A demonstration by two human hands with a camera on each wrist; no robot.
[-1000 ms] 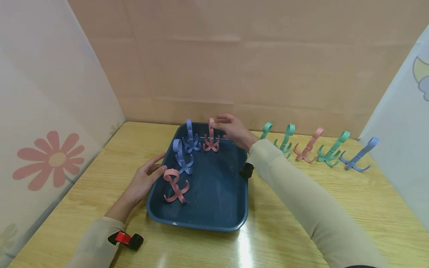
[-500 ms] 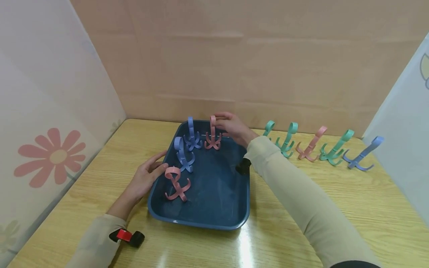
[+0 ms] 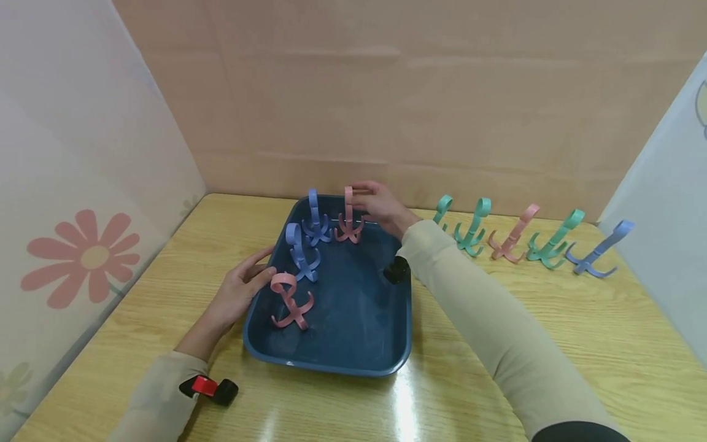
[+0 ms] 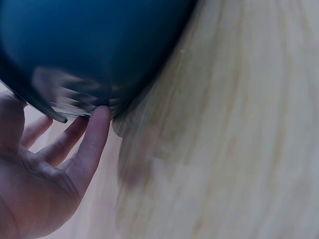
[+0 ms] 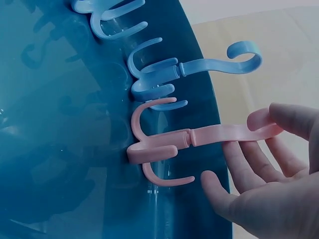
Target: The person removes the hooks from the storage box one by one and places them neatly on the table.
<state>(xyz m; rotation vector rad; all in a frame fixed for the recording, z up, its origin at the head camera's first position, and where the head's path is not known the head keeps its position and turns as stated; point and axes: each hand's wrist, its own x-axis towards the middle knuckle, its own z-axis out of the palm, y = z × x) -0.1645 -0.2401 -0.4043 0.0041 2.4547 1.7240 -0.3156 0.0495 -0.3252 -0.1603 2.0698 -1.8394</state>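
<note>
A dark blue plastic tray stands on the wooden table. My left hand holds its left rim, the thumb at the edge and the fingers against the outer side and underside. Near the far rim stands a pink multi-prong hanging hook, upright in the tray. At its curled top, my right hand grips it between the fingers. Along the tray's left side are two blue hooks and another pink hook, nearest to me.
Right of the tray, several similar hooks stand in a row on the table: green hooks, a pink hook and a blue hook. Walls covered in brown paper and patterned sheet close off the back and sides.
The whole scene shifts slightly upward in the head view. Both hands and the hooks keep almost the same places relative to the tray.
</note>
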